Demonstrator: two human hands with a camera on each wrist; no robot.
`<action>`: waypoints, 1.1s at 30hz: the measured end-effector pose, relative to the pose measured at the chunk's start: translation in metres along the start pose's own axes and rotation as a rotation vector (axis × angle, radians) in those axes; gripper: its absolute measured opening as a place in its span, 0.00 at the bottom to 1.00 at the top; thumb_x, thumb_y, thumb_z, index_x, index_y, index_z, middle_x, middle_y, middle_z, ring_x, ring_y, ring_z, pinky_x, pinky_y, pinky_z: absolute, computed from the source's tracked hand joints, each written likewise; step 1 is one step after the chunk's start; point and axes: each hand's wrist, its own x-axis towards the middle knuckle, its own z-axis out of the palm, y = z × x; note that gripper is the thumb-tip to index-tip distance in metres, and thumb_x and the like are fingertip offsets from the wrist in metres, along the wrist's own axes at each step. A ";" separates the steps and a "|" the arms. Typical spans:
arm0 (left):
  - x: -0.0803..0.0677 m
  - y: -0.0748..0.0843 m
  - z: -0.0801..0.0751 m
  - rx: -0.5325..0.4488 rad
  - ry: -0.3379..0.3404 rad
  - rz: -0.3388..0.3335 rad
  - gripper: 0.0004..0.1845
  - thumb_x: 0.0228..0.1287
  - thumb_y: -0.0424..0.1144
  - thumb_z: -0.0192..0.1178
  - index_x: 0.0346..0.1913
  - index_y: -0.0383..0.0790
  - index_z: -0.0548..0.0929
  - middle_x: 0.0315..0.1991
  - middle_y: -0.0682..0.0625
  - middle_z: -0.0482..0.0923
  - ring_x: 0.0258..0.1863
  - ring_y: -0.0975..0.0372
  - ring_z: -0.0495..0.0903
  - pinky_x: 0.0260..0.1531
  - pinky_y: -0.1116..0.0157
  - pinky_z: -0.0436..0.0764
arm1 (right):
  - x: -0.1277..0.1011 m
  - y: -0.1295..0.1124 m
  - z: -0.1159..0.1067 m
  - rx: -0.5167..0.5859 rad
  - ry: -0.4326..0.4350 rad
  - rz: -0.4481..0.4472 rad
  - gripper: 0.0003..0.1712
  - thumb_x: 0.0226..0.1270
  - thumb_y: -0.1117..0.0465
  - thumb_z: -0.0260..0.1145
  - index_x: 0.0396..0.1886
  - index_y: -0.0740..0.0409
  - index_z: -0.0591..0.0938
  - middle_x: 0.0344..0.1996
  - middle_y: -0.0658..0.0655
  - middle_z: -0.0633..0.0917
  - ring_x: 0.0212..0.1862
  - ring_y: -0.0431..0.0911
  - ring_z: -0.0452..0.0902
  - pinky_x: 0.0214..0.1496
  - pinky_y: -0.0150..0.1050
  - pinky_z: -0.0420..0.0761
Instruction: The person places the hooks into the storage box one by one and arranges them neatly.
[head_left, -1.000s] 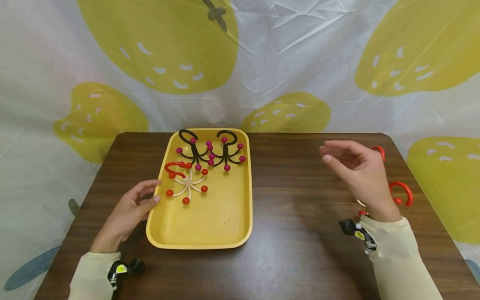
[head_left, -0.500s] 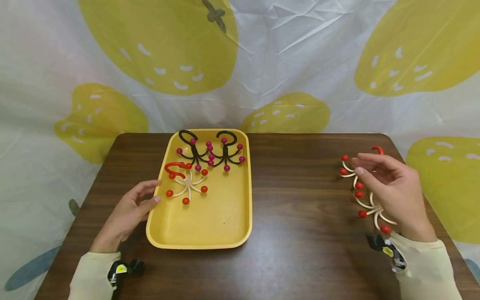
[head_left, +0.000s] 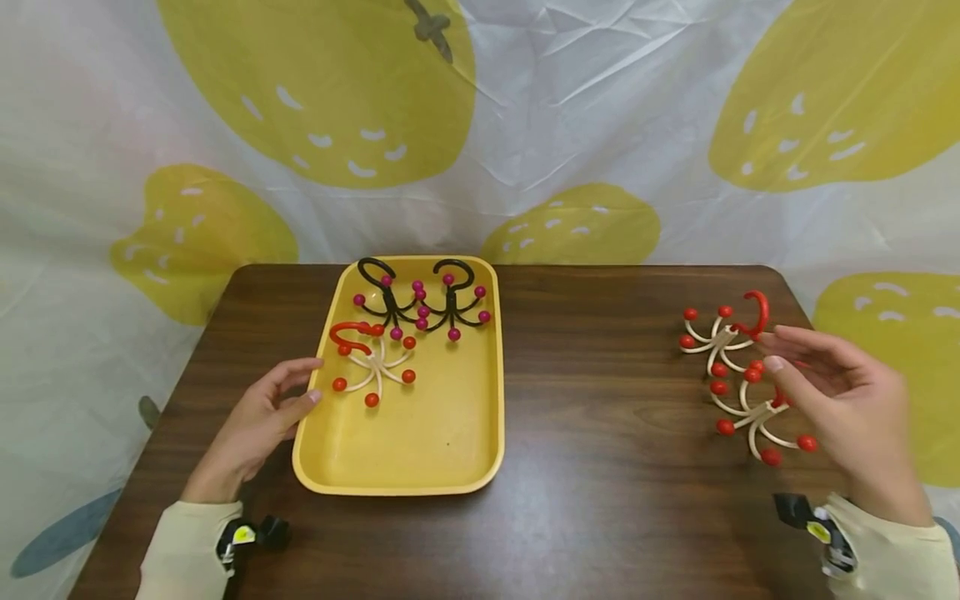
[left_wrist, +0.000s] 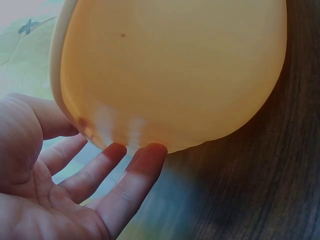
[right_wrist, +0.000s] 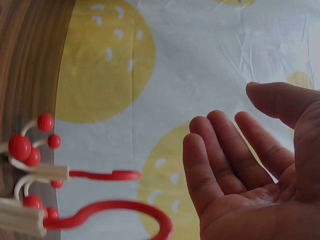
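Observation:
My left hand (head_left: 258, 421) touches the left rim of a yellow plastic tray (head_left: 497, 400) with thumb and fingertips; in the left wrist view its fingertips (left_wrist: 155, 150) lie against the outer wall. Inside the tray are two black multi-arm hanging hooks (head_left: 452, 300) with magenta balls and one cream hanging hook (head_left: 375, 362) with a red hook end and red balls. My right hand (head_left: 847, 396) hovers at the table's right beside two more cream-and-red hanging hooks (head_left: 722, 337) (head_left: 761, 411), its fingers extended, palm bare in the right wrist view. It partly covers the nearer one.
The dark wood table (head_left: 585, 467) carries the tray left of centre, with bare wood between it and the right-hand hooks. A white curtain (head_left: 570, 108) printed with yellow fruit hangs behind the table and along its sides.
My right hand has moved right and toward me, from over the table to beside the red hook ends, uncovering the two cream hanging hooks. My left hand and the tray stay put.

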 end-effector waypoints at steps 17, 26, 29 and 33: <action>0.000 0.002 0.001 0.006 0.007 0.000 0.30 0.80 0.40 0.61 0.79 0.42 0.66 0.74 0.33 0.68 0.53 0.54 0.86 0.44 0.60 0.90 | -0.009 0.020 -0.028 0.187 0.264 0.136 0.22 0.63 0.83 0.69 0.57 0.79 0.83 0.45 0.50 0.93 0.48 0.37 0.89 0.50 0.20 0.82; 0.000 0.003 0.001 0.015 0.005 -0.005 0.30 0.80 0.40 0.60 0.79 0.43 0.66 0.74 0.33 0.67 0.53 0.55 0.85 0.44 0.60 0.90 | -0.013 0.038 -0.030 -0.104 0.248 0.182 0.20 0.65 0.76 0.73 0.57 0.72 0.86 0.43 0.38 0.91 0.47 0.31 0.87 0.49 0.17 0.80; 0.000 0.003 0.001 0.015 0.004 -0.003 0.30 0.81 0.40 0.60 0.79 0.42 0.66 0.74 0.33 0.67 0.52 0.56 0.85 0.44 0.61 0.90 | -0.015 0.044 -0.029 -0.239 0.209 0.199 0.21 0.67 0.70 0.75 0.59 0.66 0.87 0.44 0.30 0.88 0.48 0.25 0.84 0.49 0.14 0.77; 0.000 0.002 0.001 0.013 0.002 -0.008 0.30 0.80 0.39 0.60 0.79 0.42 0.66 0.74 0.33 0.66 0.52 0.57 0.85 0.43 0.61 0.90 | -0.017 0.050 -0.029 -0.295 0.169 0.201 0.21 0.69 0.66 0.74 0.61 0.64 0.86 0.44 0.25 0.86 0.45 0.19 0.82 0.48 0.12 0.76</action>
